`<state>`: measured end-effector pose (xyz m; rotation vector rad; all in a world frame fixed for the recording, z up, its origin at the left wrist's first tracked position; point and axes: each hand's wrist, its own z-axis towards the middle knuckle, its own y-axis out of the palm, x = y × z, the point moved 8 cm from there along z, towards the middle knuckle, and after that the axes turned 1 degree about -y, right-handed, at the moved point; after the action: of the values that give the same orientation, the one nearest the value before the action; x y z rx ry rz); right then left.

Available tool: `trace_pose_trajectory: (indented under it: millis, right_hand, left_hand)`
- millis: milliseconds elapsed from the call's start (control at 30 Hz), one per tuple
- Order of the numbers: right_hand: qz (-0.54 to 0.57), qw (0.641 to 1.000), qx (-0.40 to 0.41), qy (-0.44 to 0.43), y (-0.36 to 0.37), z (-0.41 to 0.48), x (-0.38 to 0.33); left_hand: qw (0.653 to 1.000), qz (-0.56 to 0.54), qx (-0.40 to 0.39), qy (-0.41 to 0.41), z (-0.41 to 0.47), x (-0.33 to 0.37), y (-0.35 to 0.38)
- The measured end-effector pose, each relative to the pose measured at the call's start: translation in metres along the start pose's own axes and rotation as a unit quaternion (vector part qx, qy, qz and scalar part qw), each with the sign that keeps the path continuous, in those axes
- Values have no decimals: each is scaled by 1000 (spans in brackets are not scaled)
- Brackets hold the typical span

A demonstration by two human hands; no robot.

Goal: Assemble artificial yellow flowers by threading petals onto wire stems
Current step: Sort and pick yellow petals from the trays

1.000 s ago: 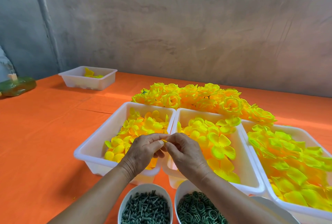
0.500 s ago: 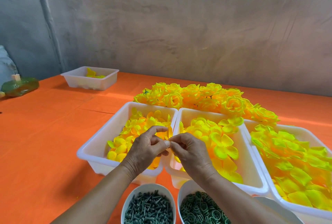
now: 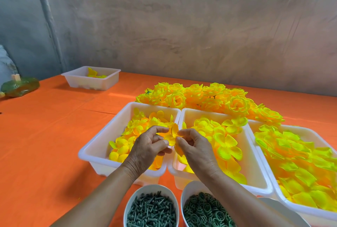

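Observation:
Both hands meet above the gap between two white tubs. My left hand [image 3: 147,146] and my right hand [image 3: 195,146] pinch a small yellow petal piece [image 3: 172,134] between their fingertips. Any stem inside the petal is hidden by the fingers. Below the hands, the left tub [image 3: 94,146] holds small yellow petals. The middle tub [image 3: 253,161] holds larger yellow petals, and the right tub [image 3: 310,132] holds yellow-green ones. A pile of finished yellow flowers [image 3: 209,97] lies behind the tubs.
Two white bowls stand at the near edge: one with dark green stem pegs [image 3: 151,208], one with green rings [image 3: 206,212]. A small white tub [image 3: 91,79] sits far left, beside a green plastic bag [image 3: 20,86]. An orange cloth [image 3: 45,135] covers the table; a grey wall rises behind.
The hands have risen a little and a yellow petal piece now shows spread between the fingertips, where before only a small bit was pinched.

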<state>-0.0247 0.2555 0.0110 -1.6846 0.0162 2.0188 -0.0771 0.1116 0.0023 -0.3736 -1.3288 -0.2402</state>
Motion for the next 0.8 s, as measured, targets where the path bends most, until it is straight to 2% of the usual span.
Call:
trace_pose_trajectory:
  millis: [367,633,800]
  right_hand:
    - [-27,999,21,-25,-2,0,-1]
    - [-60,997,-1,-54,2,1,-5]
    - [-55,998,-16,-37,4,0,-3]
  left_hand:
    - [999,36,-29,18,-3,1,3]
    - [999,31,-18,9,-2,3,3]
    - [999,26,-17,25,-3,5,3]
